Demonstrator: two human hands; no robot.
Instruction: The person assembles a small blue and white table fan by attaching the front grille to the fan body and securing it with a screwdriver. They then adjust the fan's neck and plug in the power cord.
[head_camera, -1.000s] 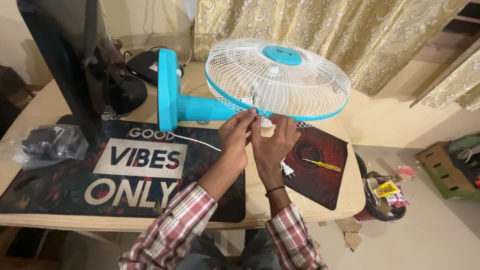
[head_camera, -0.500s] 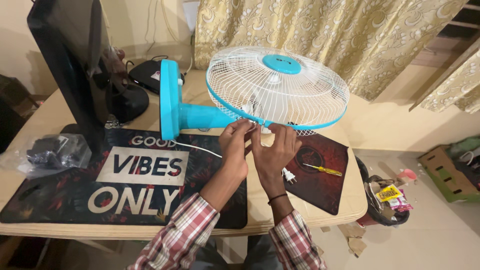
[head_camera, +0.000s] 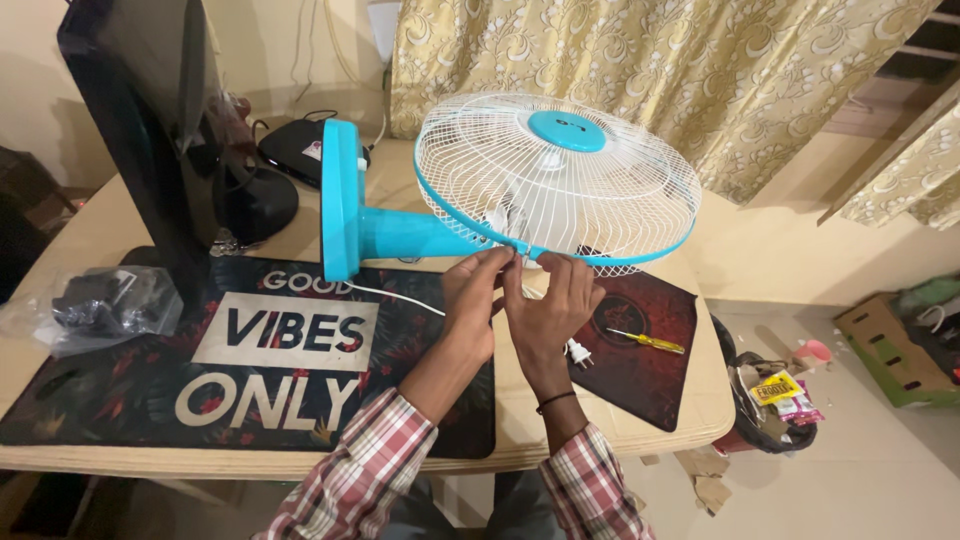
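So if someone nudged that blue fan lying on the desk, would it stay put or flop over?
Probably wobbly: the table fan lies on its side, propped on the edge of its round base, so it might rock or roll. The wire cage looks thin and could flex. Both the left hand and right hand meet at its rim.

Light wooden table (head_camera: 80, 235): black desk mat (head_camera: 250, 350) centre; beside it right, dark red mouse pad (head_camera: 640, 350) with yellow screwdriver (head_camera: 645, 340); left, plastic bag (head_camera: 100, 305).
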